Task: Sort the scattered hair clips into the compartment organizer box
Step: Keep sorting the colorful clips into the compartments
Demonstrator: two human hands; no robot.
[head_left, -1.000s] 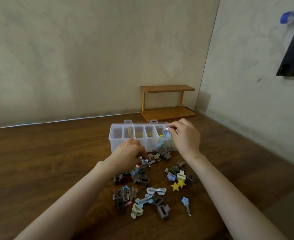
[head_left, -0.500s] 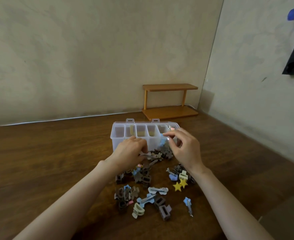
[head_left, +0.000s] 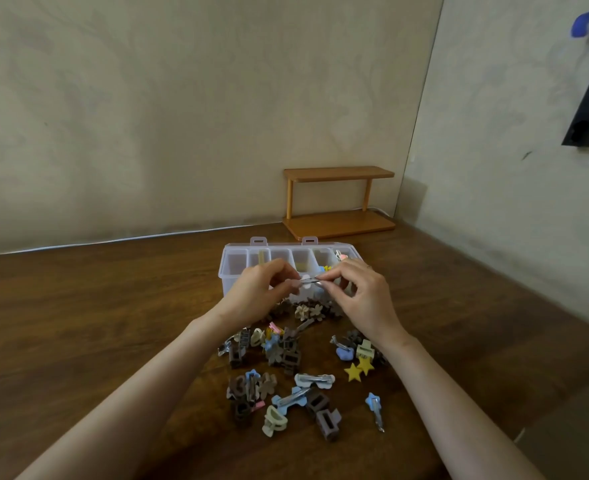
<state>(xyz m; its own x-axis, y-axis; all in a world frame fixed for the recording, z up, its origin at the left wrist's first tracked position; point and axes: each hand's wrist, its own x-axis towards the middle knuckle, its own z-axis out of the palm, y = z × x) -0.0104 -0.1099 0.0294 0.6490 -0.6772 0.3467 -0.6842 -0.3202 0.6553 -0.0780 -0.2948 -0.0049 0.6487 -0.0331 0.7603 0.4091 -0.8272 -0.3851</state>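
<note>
Hands meet before organizer box: left hand and right hand both pinch one silver clip, fingers curled; remaining hair clips scattered on table.

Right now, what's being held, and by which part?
One metal hair clip, pinched at its ends: left hand one end, right hand the other.

Open tabletop lies to the left and right of the organizer box, where a hand could pass. Before the box the scattered hair clips crowd the wood, and the left hand and right hand, pinching a silver clip between them, block its near wall. A wooden shelf stands behind it by the corner.
</note>
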